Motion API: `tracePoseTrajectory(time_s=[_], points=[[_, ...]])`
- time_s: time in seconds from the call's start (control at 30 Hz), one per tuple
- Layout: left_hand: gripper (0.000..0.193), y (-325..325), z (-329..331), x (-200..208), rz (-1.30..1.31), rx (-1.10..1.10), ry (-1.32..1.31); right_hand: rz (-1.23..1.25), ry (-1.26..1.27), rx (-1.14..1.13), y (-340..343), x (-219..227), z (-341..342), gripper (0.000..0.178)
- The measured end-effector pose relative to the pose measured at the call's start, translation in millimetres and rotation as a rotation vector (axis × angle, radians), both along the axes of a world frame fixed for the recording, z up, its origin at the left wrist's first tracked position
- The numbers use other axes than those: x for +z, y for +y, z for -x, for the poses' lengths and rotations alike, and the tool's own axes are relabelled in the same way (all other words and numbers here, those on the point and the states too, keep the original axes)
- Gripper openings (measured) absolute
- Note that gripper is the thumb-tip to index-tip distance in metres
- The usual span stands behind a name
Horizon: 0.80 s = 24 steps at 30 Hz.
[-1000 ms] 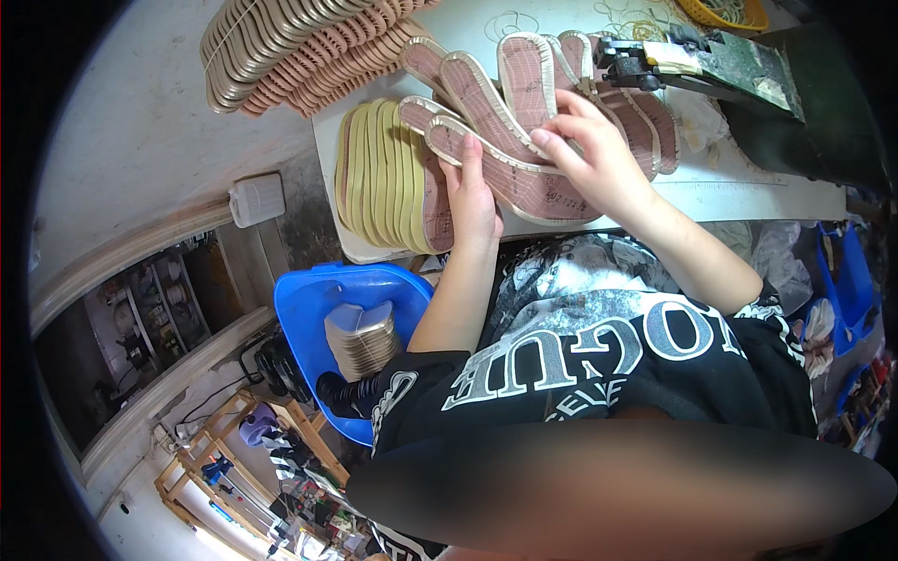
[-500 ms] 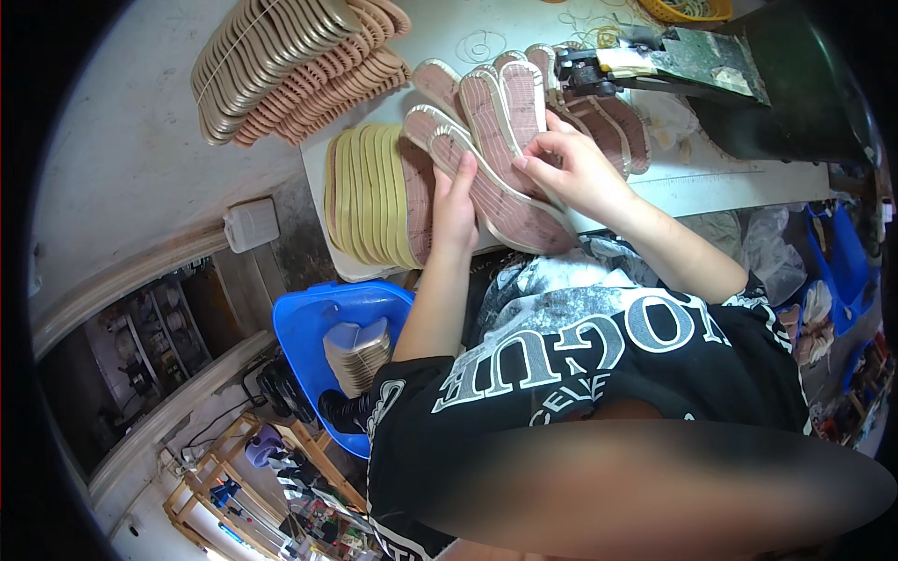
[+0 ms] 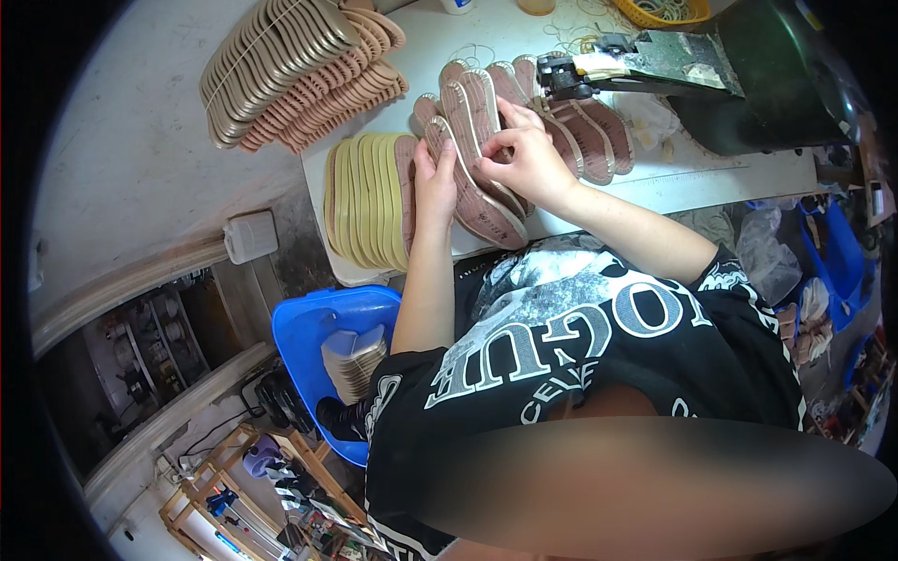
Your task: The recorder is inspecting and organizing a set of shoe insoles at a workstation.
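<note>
Several pinkish-brown shoe insoles with pale edges are fanned between my two hands above the table's front part. My left hand point(image 3: 437, 192) grips the left side of the front insole point(image 3: 482, 208), its thumb lying on the face. On the other side, my right hand point(image 3: 528, 159) has its thumb and forefinger pinched at the edge of an insole point(image 3: 470, 122) behind it; its other fingers reach round the back. More brown insoles point(image 3: 599, 140) lie on the table to the right of my right hand. Close to my left hand stands a row of yellow-green insoles point(image 3: 365, 198).
Bundled metallic and pink insoles point(image 3: 281, 79) are stacked at the far left. A dark green machine arm point(image 3: 655, 67) extends over the white table point(image 3: 730, 176) from the right. A blue bin point(image 3: 301, 323) holding more insoles stands below the left corner. A yellow basket point(image 3: 659, 17) sits far back.
The held insoles have shifted left, and the fan has become narrower. Both hands have moved slightly left with them, my right hand remaining at the insole edges.
</note>
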<state>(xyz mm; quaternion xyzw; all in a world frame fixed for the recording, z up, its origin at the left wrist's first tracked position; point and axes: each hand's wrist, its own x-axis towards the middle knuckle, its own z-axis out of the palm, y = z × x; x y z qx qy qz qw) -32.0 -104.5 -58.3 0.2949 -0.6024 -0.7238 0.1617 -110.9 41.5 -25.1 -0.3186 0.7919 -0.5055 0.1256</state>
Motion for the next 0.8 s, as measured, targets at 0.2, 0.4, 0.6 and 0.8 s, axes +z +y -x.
tracePoseTrajectory(time_s=[0.2,0.4,0.6,0.8], points=[[0.055,-19.7,-5.8,-4.9,0.219,0.024,-0.108,0.149,-0.013,-0.058,0.0,12.1,-4.0,0.012],[0.058,-1.4,-5.1,-2.6,0.444,0.054,-0.116,0.247,0.051,-0.022,1.8,21.7,2.1,0.01],[0.048,8.0,-4.4,-23.2,0.173,0.225,0.04,0.27,-0.341,0.19,19.6,56.1,-16.2,0.006],[0.047,22.2,-14.9,-6.6,0.194,0.284,0.255,0.186,-0.22,0.407,66.5,79.3,-12.4,0.006]])
